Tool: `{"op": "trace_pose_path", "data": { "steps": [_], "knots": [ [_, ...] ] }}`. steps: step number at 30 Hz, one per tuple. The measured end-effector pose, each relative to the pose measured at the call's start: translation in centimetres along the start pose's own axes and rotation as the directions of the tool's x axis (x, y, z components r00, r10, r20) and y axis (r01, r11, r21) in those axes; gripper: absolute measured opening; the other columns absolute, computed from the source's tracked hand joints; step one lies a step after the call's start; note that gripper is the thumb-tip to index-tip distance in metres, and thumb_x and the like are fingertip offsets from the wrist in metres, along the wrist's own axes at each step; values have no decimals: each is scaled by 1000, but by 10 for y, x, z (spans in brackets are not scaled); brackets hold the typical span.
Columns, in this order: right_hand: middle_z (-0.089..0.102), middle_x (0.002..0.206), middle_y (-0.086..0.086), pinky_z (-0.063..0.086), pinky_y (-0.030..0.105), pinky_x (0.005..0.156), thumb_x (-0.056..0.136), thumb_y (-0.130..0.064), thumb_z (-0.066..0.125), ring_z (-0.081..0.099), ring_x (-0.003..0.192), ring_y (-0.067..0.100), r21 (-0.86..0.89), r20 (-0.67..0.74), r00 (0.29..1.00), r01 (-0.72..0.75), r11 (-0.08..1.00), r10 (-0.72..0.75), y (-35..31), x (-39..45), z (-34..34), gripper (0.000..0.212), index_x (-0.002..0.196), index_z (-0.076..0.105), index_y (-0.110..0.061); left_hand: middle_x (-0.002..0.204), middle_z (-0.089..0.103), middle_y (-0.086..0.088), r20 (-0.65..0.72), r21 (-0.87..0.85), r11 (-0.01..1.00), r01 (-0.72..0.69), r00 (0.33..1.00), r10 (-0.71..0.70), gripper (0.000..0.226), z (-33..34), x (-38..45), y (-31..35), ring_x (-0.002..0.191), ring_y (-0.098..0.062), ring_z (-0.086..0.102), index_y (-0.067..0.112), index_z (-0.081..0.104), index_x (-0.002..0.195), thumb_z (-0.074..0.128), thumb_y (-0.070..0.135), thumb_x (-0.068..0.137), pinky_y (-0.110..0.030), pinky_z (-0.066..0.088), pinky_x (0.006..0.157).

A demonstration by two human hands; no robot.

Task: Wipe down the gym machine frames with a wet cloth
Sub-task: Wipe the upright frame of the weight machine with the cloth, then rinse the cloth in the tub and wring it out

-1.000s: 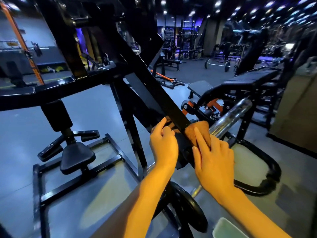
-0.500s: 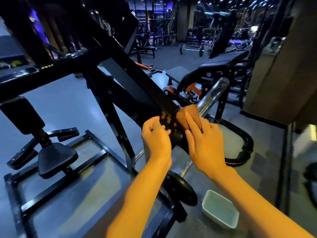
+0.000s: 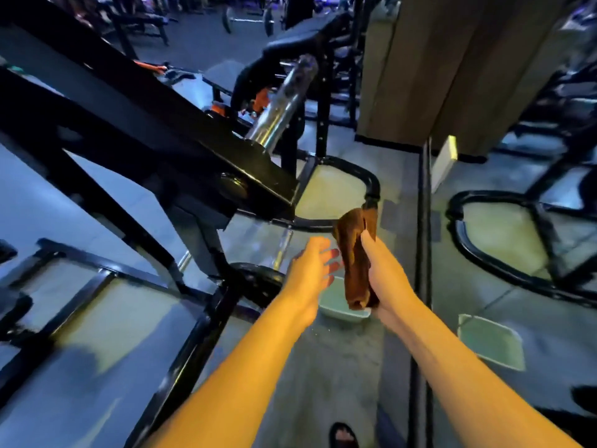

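left of the basin (image 3: pixel 336 310) i see the black machine frame (image 3: pixel 206 147), unwiped for now. my left hand (image 3: pixel 310 270) hovers above the basin, fingers loose, holding nothing. my right hand (image 3: pixel 384 276) grips the bunched cloth (image 3: pixel 353 257) over the basin, probably to re-wet it.

Pretty clearly a commercial gym. There's a black steel machine frame (image 3: pixel 193 130) right up front with a chrome weight sleeve (image 3: pixel 284 95) sticking out of it, a weight plate (image 3: pixel 261 279) down by the grey floor (image 3: pixel 323 367), padded benches (image 3: pixel 300 37) further back, and a loaded barbell (image 3: pixel 247 19) at the far end.
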State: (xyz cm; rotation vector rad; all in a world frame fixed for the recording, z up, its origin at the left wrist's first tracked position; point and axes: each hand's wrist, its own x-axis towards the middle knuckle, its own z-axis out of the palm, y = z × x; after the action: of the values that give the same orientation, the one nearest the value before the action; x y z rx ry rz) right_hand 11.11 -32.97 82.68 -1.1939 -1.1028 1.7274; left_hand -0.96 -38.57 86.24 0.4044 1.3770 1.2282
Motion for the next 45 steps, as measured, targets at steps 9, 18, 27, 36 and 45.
{"op": "trace_pose_path", "data": {
  "steps": [9, 18, 27, 36, 45],
  "knots": [
    [75, 120, 10, 56, 53, 96, 105, -59, 42, 74, 109, 30, 162, -46, 951, -294, 942, 305, 6, -8, -76, 52, 127, 72, -24, 111, 78, -7, 104, 61, 994, 93, 990, -99, 58, 58, 66, -71, 99, -28, 76, 18, 65, 131, 74, 53, 85, -54, 61, 89],
    [75, 122, 9, 56, 50, 97, 105, -55, 46, 73, 110, 28, 241, -137, 953, -233, 942, 270, 7, 72, -153, 54, 135, 66, -15, 126, 71, -18, 48, -258, 893, 368, 929, -368, 66, 101, 162, -99, 110, -36, 69, 14, 69, 129, 44, 68, 100, -51, 59, 89],
    [76, 107, -4, 58, 39, 90, 110, -30, 49, 72, 102, 14, -240, -123, 992, -46, 970, 17, 95, 218, -194, 25, 119, 72, -33, 108, 68, 9, 20, 269, 940, 210, 975, -223, 51, 167, 301, -135, 96, -5, 62, 25, 62, 123, 45, 67, 99, -20, 45, 73],
    [61, 142, 1, 45, 33, 114, 96, -1, 62, 57, 133, 16, -385, -158, 983, -149, 911, 94, 276, 361, -257, 51, 143, 57, -21, 110, 75, -14, -143, 259, 943, 209, 974, -177, 48, 108, 504, -270, 104, -33, 72, 21, 65, 118, 63, 40, 73, -56, 56, 97],
    [73, 94, 5, 58, 22, 68, 99, -16, 63, 71, 86, 15, -691, 80, 985, -55, 720, 152, 443, 525, -305, 14, 104, 72, -7, 93, 76, -14, -35, 311, 928, 205, 978, -205, 19, 40, 684, -403, 100, -34, 71, 14, 69, 100, 65, 27, 87, -50, 58, 94]
  ]
}}
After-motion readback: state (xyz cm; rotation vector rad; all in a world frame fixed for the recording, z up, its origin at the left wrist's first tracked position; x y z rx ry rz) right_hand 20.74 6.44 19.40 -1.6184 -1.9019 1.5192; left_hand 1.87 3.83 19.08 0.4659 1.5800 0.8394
